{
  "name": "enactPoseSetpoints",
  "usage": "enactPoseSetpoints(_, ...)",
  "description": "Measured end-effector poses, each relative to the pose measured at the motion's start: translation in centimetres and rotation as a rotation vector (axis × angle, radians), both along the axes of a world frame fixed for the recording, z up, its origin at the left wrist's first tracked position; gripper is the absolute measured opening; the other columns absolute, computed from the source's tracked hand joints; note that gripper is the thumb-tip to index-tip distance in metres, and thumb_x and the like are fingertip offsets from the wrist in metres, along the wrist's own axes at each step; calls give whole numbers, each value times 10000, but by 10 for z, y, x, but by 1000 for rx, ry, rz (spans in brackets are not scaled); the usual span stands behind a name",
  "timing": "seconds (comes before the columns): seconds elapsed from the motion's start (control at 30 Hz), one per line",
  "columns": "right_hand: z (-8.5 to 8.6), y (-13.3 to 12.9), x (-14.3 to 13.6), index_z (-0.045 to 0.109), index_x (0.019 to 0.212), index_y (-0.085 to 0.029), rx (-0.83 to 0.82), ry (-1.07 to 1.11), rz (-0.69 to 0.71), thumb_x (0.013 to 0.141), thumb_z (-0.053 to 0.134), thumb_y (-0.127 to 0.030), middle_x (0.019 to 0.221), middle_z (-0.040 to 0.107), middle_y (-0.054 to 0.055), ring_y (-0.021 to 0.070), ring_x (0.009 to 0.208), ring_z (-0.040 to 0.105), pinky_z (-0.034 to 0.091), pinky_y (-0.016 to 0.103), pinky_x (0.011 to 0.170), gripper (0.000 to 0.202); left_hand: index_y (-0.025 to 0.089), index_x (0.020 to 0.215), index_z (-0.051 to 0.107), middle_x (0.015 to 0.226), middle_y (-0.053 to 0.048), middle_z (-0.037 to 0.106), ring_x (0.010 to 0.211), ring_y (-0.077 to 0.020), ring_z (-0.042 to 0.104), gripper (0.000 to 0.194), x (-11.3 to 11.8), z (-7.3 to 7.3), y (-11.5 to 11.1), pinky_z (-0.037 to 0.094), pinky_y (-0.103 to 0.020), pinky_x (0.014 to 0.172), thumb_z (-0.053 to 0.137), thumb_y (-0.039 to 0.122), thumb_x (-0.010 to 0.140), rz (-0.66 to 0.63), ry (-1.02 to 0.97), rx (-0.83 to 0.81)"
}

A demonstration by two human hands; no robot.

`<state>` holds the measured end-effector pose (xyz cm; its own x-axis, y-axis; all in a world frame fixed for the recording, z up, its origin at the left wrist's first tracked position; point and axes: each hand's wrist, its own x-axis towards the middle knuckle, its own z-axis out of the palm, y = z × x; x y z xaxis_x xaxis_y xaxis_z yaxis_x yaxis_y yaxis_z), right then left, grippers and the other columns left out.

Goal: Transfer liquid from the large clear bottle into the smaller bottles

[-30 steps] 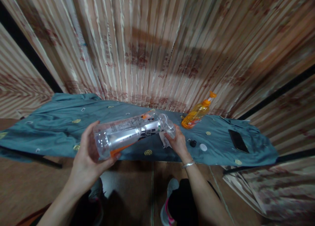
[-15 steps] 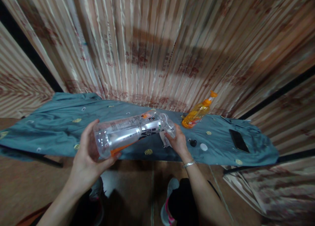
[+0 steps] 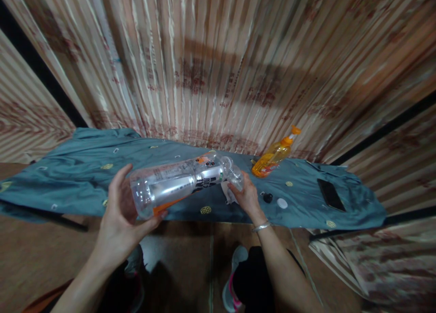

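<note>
A large clear plastic bottle with a silver and orange label lies tilted in the air, its base toward my left hand and its neck to the right, slightly higher. My left hand cups the base, the thumb underneath and a finger lifted off at the top. At the bottle's mouth, my right hand is closed around a small clear plastic container. The container meets the bottle's neck, but whether they are joined is unclear. Below it on the cloth sits a whitish, crumpled-looking item, partly hidden by my right hand.
A teal patterned cloth covers the narrow table. Right of my hands stand a yellow-orange pump bottle, a small black object, a white disc and a dark phone. A striped curtain hangs behind.
The upper finger of my left hand has lifted away from the bottle's base. The bottle, the small container and my right hand stay practically where they were.
</note>
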<state>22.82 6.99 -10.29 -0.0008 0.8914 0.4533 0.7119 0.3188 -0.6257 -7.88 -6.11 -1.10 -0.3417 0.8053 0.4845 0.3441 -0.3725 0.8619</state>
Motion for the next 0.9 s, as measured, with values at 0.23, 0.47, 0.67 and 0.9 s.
enactPoseSetpoints(0.23, -2, 1, 1, 539, 1316, -156, 21, -10, 13, 832, 673, -366, 1240, 698, 160, 309, 1132, 683, 547, 457, 971, 544, 279, 1463, 460, 1304, -113, 640, 1175, -309, 661, 1048, -1, -3, 2, 606, -489, 938, 921, 462, 540, 25, 49, 26)
enactPoseSetpoints(0.47, -2, 2, 1, 541, 1329, -174, -2, 8, 9, 823, 681, -351, 1250, 699, 148, 304, 1135, 681, 548, 454, 974, 555, 285, 1465, 456, 1281, -104, 657, 1168, -304, 673, 1038, -2, -1, 2, 593, -508, 962, 905, 499, 554, 37, 113, 50)
enactPoseSetpoints(0.67, -2, 1, 0, 541, 1325, -161, 13, 2, 13, 831, 671, -359, 1238, 698, 155, 303, 1120, 686, 549, 453, 969, 548, 290, 1453, 473, 1283, -101, 661, 1163, -305, 682, 1033, -2, 0, 2, 604, -491, 945, 910, 513, 545, 38, 113, 41)
enactPoseSetpoints(0.9, -1, 0, 0, 544, 1320, -154, 28, -13, 23, 845, 662, -353, 1238, 695, 166, 310, 1133, 681, 546, 460, 976, 528, 298, 1461, 455, 1328, -109, 650, 1194, -309, 675, 1019, -1, 0, 2, 607, -477, 941, 907, 466, 563, -4, 61, 13)
